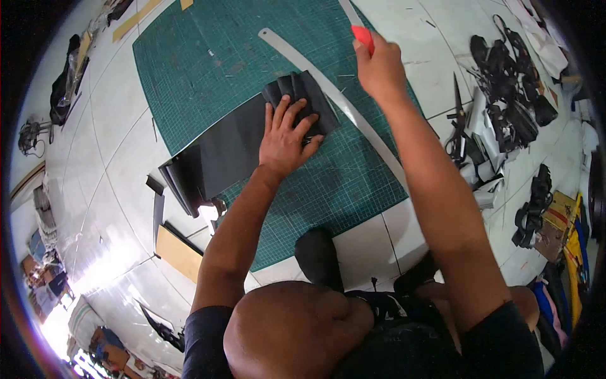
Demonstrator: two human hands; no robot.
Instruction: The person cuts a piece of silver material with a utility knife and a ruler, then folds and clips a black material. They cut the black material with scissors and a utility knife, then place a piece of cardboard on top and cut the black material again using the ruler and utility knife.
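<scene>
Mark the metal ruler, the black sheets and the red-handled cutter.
metal ruler (353, 117): head view, midway along its strip.
black sheets (228, 150): head view, flat middle of the top sheet.
red-handled cutter (363, 36): head view, the red handle.

no readable text, labels or numbers anywhere

The person wears a black shirt with short sleeves. The left sleeve (205, 335) ends above the elbow, like the right sleeve (505, 341). The arms, the left hand (284, 142) and the right hand (379, 66) are bare.
</scene>
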